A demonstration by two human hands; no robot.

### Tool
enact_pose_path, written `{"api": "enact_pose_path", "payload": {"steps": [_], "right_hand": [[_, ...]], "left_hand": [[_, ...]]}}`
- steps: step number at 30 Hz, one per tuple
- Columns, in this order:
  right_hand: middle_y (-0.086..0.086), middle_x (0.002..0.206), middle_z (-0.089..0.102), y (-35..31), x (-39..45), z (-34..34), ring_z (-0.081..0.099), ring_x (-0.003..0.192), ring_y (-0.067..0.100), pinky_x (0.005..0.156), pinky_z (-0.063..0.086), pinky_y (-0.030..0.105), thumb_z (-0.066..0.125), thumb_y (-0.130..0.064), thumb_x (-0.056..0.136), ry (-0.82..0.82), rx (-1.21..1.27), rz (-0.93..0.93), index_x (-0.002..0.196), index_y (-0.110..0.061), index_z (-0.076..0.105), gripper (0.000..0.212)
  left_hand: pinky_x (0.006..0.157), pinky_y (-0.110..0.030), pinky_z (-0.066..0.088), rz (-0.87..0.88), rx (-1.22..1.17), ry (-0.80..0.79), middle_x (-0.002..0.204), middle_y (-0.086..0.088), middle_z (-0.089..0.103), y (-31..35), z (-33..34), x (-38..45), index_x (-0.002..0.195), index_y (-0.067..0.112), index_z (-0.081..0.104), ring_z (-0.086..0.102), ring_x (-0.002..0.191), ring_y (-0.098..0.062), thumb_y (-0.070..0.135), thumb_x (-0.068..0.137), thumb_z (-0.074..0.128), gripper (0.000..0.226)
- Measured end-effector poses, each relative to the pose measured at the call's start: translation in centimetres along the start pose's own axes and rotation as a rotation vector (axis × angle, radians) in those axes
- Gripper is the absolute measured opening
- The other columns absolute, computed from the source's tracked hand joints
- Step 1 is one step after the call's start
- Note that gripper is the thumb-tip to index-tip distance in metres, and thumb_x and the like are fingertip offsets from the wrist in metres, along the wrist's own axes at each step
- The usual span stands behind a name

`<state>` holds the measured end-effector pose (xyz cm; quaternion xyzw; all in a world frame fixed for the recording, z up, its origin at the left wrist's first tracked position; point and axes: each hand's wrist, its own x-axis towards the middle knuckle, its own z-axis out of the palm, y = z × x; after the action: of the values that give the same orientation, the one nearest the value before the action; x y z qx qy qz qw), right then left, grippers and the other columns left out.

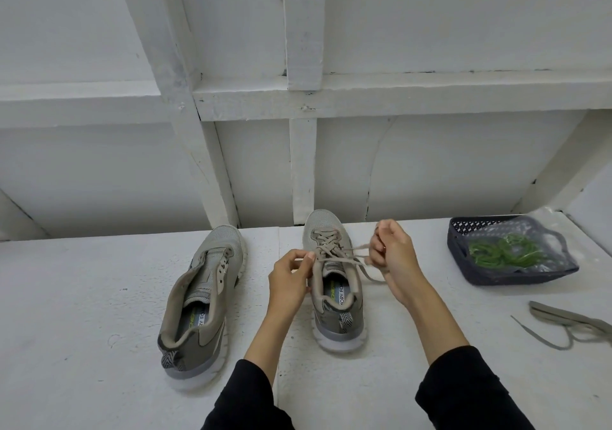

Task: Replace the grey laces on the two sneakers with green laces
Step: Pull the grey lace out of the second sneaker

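Right sneaker [336, 283] mid-table, toe to wall, grey lace [334, 247] threaded, knot undone. Left hand [288, 280] pinches one lace end at collar; right hand [392, 257] curled round other end, drawn aside — likely to pull lace free of eyelets. Left sneaker [202, 297] laceless beside; removed lace [569, 322] at right edge, out of the way. Green laces [503, 250] wait in basket [463, 257], within right hand's reach.

A dark blue mesh basket [463, 257] sits at two o'clock on a white painted table [82, 297], backed by a white timber-framed wall [303, 91] at twelve o'clock.
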<state>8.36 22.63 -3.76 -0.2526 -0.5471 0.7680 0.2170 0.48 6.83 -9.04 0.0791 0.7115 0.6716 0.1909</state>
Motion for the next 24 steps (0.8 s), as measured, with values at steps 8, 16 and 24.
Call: {"api": "enact_pose_path", "payload": {"steps": [8, 16, 24], "right_hand": [[-0.005, 0.066, 0.057, 2.3, -0.2, -3.5, 0.054, 0.065, 0.017, 0.059, 0.037, 0.028, 0.052, -0.033, 0.094, -0.135, -1.312, -0.095, 0.079, -0.025, 0.057, 0.018], [-0.014, 0.102, 0.049, 3.9, -1.8, -2.1, 0.045, 0.094, 0.007, 0.087, 0.030, 0.032, 0.061, -0.021, 0.088, 0.144, -1.114, -0.475, 0.093, -0.026, 0.060, 0.007], [-0.012, 0.079, 0.060, 5.1, -2.8, -0.8, 0.057, 0.073, -0.002, 0.062, 0.045, 0.011, 0.064, -0.028, 0.090, 0.042, -0.814, -0.314, 0.086, -0.018, 0.061, 0.011]], "left_hand": [[0.075, -0.040, 0.056, 0.231, 0.295, 0.028, 0.090, 0.013, 0.067, 0.2, 0.3, -0.2, 0.089, 0.036, 0.064, 0.064, 0.078, -0.010, 0.042, 0.093, 0.058, 0.010], [0.069, -0.022, 0.046, 0.493, 0.649, 0.024, 0.104, 0.020, 0.053, 1.3, -0.1, -0.1, 0.104, 0.035, 0.060, 0.055, 0.089, 0.003, 0.042, 0.094, 0.056, 0.012], [0.068, -0.034, 0.050, 0.959, 1.033, -0.064, 0.102, 0.008, 0.061, 1.9, -0.1, 1.9, 0.090, 0.026, 0.073, 0.054, 0.090, -0.019, 0.026, 0.081, 0.075, 0.010]]}}
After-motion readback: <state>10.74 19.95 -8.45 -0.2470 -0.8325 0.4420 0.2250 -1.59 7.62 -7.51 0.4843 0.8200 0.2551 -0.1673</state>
